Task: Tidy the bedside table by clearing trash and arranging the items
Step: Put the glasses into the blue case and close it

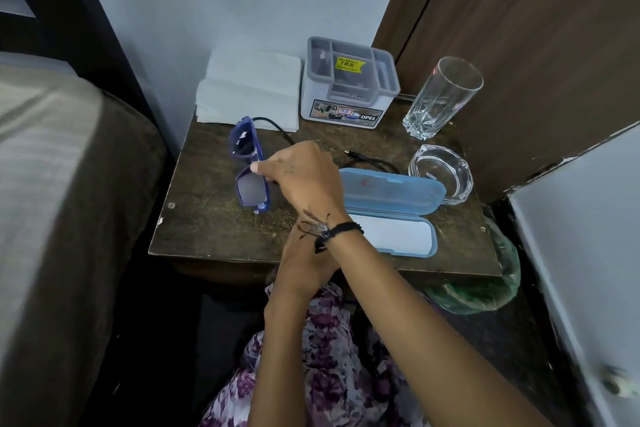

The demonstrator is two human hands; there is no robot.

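**Glasses in hand above the bedside desk**

While the person sat facing the small dark desk (pixel 214 225), the right hand (pixel 304 177) reached across it with its fingers (pixel 263 168) curled round the blue-framed glasses (pixel 250 166), gripping them near the bridge. The glasses stood nearly on edge, one lens toward the wall and the other toward the front of the desk, and I could not tell whether the lower lens touched the wood. The left hand (pixel 304 263) lay under the right wrist at the desk's front edge; most of it was hidden, so whether it gripped anything I could not tell.

Just right of the right hand lay a light blue glasses case (pixel 391 204), open, its lid toward the back and its pale lined tray toward the front. A black cable (pixel 367 159) ran across the desk behind the case and the hand. At the back left sat a stack of white paper napkins (pixel 249 90), overhanging the desk edge beside the wall. Next to it stood a grey-topped plastic organiser box (pixel 349 87) with a yellow price sticker. Farther right stood a tall clear drinking glass (pixel 440 97), and in front of it a clear glass ashtray (pixel 441 173), near the case's right end. A green plastic bag (pixel 485 288) sat on the floor below the desk's right front corner. The bed (pixel 69 184) filled the left side.
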